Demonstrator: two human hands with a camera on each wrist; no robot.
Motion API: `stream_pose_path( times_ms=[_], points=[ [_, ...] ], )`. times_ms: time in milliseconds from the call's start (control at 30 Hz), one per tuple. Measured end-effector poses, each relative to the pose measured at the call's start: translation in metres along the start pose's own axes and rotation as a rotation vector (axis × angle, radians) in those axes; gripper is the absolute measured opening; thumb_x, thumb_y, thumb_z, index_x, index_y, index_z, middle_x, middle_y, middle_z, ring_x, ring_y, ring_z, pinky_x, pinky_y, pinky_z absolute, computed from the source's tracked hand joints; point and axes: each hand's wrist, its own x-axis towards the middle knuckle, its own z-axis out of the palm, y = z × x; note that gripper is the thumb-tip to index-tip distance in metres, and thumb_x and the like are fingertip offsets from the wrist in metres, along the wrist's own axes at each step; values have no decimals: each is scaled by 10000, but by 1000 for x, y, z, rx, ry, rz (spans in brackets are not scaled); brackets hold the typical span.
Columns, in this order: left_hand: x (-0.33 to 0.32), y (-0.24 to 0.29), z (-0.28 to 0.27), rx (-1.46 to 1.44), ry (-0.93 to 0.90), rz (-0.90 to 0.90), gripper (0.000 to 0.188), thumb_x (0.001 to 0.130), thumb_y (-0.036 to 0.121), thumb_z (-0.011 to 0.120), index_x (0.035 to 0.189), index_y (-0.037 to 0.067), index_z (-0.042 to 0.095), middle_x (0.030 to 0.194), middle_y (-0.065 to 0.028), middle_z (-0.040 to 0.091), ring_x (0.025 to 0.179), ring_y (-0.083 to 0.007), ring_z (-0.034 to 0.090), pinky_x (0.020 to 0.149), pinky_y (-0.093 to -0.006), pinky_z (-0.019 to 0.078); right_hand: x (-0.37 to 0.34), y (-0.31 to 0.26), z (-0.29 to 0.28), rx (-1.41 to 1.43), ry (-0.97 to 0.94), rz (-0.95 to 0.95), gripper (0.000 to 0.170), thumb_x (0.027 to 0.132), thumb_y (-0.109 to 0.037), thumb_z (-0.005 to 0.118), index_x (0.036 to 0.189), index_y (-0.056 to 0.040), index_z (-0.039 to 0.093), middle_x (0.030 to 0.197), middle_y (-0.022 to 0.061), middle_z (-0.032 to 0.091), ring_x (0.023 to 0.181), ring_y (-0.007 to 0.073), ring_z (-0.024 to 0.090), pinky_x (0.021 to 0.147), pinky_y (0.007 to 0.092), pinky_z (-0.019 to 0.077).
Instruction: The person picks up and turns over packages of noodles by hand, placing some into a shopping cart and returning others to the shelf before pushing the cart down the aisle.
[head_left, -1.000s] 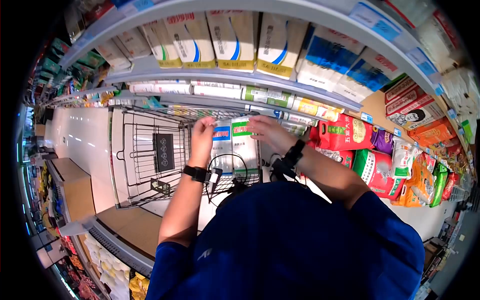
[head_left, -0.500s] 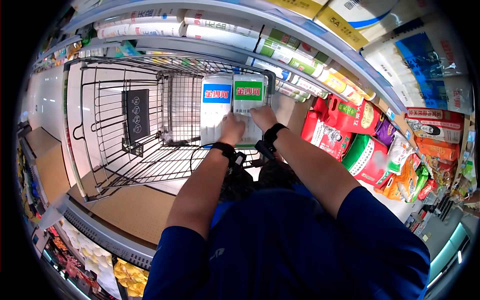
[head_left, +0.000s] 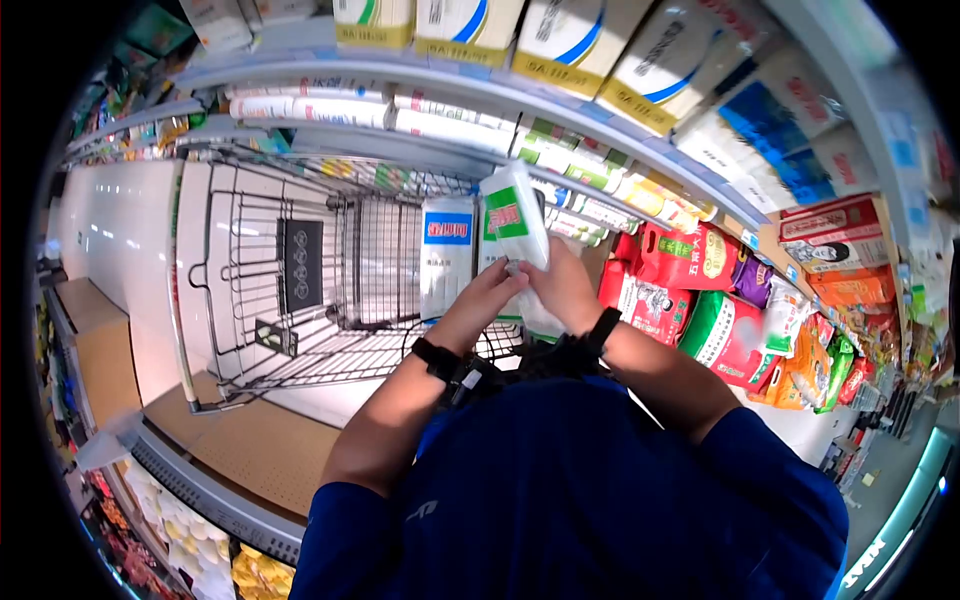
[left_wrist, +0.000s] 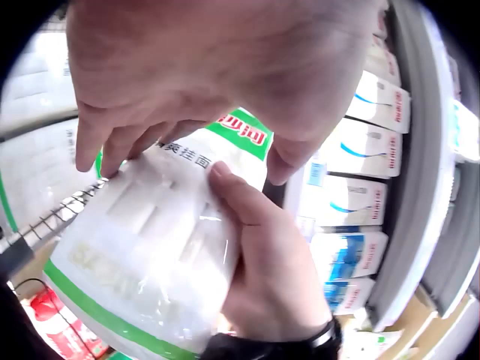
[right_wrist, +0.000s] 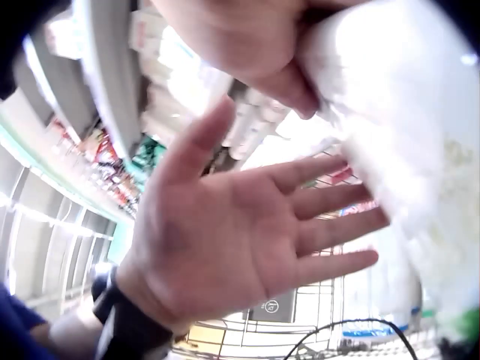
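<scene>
My right hand (head_left: 565, 285) grips a white plastic pack of dried noodles (head_left: 517, 215) with a green label, its thumb across the front in the left wrist view. The pack is raised and tilted over the near end of the shopping cart. My left hand (right_wrist: 232, 232) has its fingers spread and straight, with the fingertips at the pack's edge. Beside it in the cart lies a blue-labelled noodle pack (head_left: 447, 262). Part of another green-labelled pack (head_left: 490, 250) shows behind the raised one.
The wire cart (head_left: 300, 360) extends left, with a black sign (head_left: 301, 265) on its side. Shelves (head_left: 440, 75) of packaged noodles run along the far side. Red rice bags (head_left: 650, 305) are stacked to the right. A brown display board (head_left: 240, 440) borders the near left.
The green-labelled pack, flat beside the blue-labelled one half a second ago, is now lifted and tilted in my right hand. My left hand, earlier curled at the packs, has opened.
</scene>
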Motion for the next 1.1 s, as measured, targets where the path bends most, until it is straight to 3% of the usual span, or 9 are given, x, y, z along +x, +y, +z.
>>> stream_pose_path(
  times_ms=[67,133,267,467,600,667,767,867,1100],
  points=[
    [-3,11,3,-197,-115,138,666,931,449,581,1403,18,395,1343,-92,516,1262,-218,475,1056,-417,371,-27,-60,-15,-83,6,-7,364,849,-154,641,1154,20,544,1038,288,623,951,446,612,829,481,495],
    [-17,31,7,-350,-148,397,589,962,392,540,1393,17,398,1359,-126,509,1267,-242,484,1067,-417,387,-52,-99,-18,-283,105,-406,487,837,-106,630,1276,44,485,1288,299,519,1211,400,521,981,435,448],
    [-70,108,-1,-532,-193,484,525,927,257,545,1363,-6,418,1314,-148,549,1208,-278,536,1056,-416,417,-85,-156,-26,-540,182,-833,635,750,-87,663,1336,49,457,1453,254,372,1357,401,365,1107,457,330],
    [-122,151,1,-478,-344,582,600,900,274,566,1390,-19,380,1343,-169,525,1233,-301,521,1074,-422,390,-133,-217,-34,-497,289,-874,735,779,-156,698,1391,73,360,1463,282,342,1351,418,369,1119,494,297],
    [-148,150,32,-3,-452,804,870,896,385,604,1502,-32,140,1550,-163,229,1438,-286,245,1178,-386,181,-112,-214,-36,-28,354,-846,868,733,-196,765,1406,89,296,1481,287,304,1373,399,344,1106,463,319],
    [-164,146,54,184,-281,878,826,937,312,572,1485,-84,97,1536,-258,208,1448,-352,188,1162,-411,186,-106,-212,-53,358,156,-696,696,765,-118,757,1364,17,428,1336,192,520,1191,248,539,999,363,434],
    [-181,140,60,1009,161,1073,783,935,330,564,1474,-82,173,1477,-407,184,1417,-509,144,1157,-489,168,-97,-205,-76,695,80,-538,426,827,-71,726,1216,19,576,1160,96,647,1034,161,603,900,300,487],
    [-199,159,66,1253,280,1089,711,869,181,607,1462,-39,282,1500,-320,262,1420,-429,241,1145,-440,240,-99,-214,-107,795,65,-597,385,823,-72,749,1169,20,607,1147,85,656,1024,152,608,896,295,490],
    [-197,252,122,1175,101,1560,817,825,102,569,1508,-15,135,1523,-295,230,1407,-405,286,1147,-409,257,-126,-311,-252,-26,330,-1102,421,830,-51,734,1219,9,585,1169,89,654,1038,171,607,916,319,485]
  ],
)
